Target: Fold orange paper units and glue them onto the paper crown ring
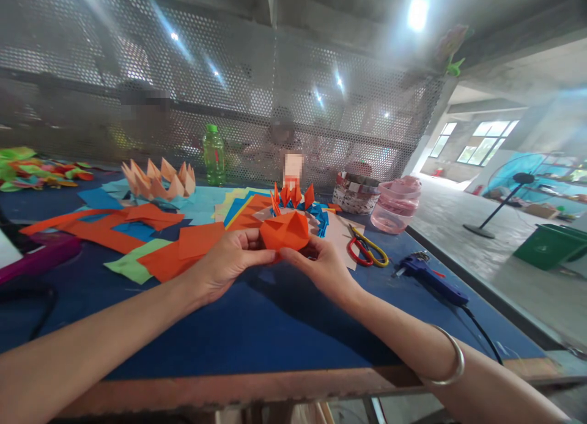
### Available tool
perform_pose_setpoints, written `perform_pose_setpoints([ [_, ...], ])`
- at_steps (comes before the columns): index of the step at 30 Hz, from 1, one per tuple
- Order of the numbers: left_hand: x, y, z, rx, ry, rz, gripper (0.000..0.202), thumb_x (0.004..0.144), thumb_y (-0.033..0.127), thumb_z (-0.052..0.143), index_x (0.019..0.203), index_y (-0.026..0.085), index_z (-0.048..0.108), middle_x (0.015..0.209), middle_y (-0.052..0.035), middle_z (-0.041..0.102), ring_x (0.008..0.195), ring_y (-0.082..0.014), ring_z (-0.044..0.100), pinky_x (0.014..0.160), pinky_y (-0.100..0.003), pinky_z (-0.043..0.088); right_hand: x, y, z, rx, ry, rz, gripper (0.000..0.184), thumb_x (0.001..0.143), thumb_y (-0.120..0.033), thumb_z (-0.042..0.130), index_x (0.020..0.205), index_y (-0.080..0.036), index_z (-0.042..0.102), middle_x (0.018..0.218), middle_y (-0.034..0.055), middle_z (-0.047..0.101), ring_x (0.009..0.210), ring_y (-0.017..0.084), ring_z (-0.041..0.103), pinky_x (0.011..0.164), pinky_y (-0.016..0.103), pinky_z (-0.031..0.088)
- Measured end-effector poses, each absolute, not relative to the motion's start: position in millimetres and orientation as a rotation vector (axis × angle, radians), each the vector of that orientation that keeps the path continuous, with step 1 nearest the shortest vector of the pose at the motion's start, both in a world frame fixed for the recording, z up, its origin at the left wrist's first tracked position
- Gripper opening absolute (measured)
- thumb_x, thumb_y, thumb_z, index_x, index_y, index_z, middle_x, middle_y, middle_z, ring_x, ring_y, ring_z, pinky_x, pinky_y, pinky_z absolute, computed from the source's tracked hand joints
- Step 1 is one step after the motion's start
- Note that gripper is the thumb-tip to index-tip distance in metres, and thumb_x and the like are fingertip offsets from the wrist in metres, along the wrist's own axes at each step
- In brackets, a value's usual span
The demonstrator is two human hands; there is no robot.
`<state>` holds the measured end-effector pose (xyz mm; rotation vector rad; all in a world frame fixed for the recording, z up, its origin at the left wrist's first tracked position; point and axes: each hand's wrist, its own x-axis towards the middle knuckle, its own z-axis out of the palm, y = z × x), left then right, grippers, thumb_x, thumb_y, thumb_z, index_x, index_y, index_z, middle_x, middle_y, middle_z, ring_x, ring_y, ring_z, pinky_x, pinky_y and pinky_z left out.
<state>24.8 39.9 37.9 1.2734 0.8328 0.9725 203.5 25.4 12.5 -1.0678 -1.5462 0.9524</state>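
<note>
We have our left hand (pixel 232 255) and our right hand (pixel 329 266) clamped on a folded orange paper (pixel 285 230), thumbs in front, one hand at each side of it, above the blue table (pixel 257 344). Just behind it stands a ring of blue and orange paper points (pixel 310 195), with orange sheets (pixel 198 242) on our left. On our right lie scissors (pixel 364 252) and, nearer the table's edge, a blue glue gun (pixel 433 281).
</note>
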Motion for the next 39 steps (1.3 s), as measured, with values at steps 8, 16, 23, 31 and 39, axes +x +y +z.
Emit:
perform_pose_setpoints([
  [8, 24.4, 40.2, 37.8, 1.351, 0.874, 0.937, 0.019, 0.062, 0.021, 0.082, 0.079, 0.017, 0.075, 0.08, -0.0032, 0.074, 0.069, -0.0133, 0.063, 0.066, -0.024, 0.049, 203.1, 26.5, 7.4, -0.974, -1.556, 0.986, 0.028, 0.078, -0.044, 0.069, 0.084, -0.017, 0.073, 0.082, 0.0039, 0.074, 0.071, 0.017, 0.064, 0.066, 0.028, 0.049],
  [16, 23.3, 39.1, 32.0, 1.409, 0.968, 0.747, 0.024, 0.066, 0.039, 0.079, 0.068, 0.016, 0.073, 0.067, -0.0047, 0.072, 0.056, -0.0123, 0.062, 0.054, -0.022, 0.045, 204.3, 26.3, 10.2, -0.971, -1.552, 0.929, 0.024, 0.078, -0.039, 0.069, 0.082, -0.016, 0.072, 0.082, 0.0048, 0.073, 0.073, 0.017, 0.063, 0.071, 0.029, 0.05],
  [23, 24.3, 39.8, 33.4, 1.402, 0.97, 0.759, 0.021, 0.063, 0.035, 0.082, 0.066, 0.017, 0.073, 0.065, -0.0039, 0.072, 0.056, -0.0119, 0.061, 0.055, -0.022, 0.046, 203.0, 24.8, 11.8, -0.975, -1.563, 0.953, 0.021, 0.078, -0.037, 0.069, 0.083, -0.016, 0.071, 0.082, 0.0048, 0.073, 0.071, 0.017, 0.062, 0.071, 0.03, 0.049],
  [31, 23.3, 40.4, 32.1, 1.439, 0.97, 0.756, 0.021, 0.066, 0.035, 0.079, 0.064, 0.016, 0.072, 0.064, -0.0034, 0.072, 0.055, -0.0109, 0.061, 0.056, -0.022, 0.047, 203.1, 24.6, 11.9, -0.965, -1.555, 0.952, 0.023, 0.078, -0.037, 0.068, 0.085, -0.016, 0.072, 0.082, 0.0044, 0.072, 0.075, 0.018, 0.063, 0.074, 0.031, 0.049],
  [39, 23.9, 41.0, 30.9, 1.48, 0.971, 0.756, 0.018, 0.07, 0.032, 0.075, 0.066, 0.016, 0.071, 0.064, -0.0014, 0.072, 0.056, -0.0102, 0.062, 0.057, -0.021, 0.047, 203.5, 25.5, 10.9, -0.977, -1.544, 0.974, 0.029, 0.077, -0.04, 0.069, 0.086, -0.013, 0.072, 0.084, 0.0063, 0.073, 0.074, 0.017, 0.062, 0.073, 0.03, 0.048],
])
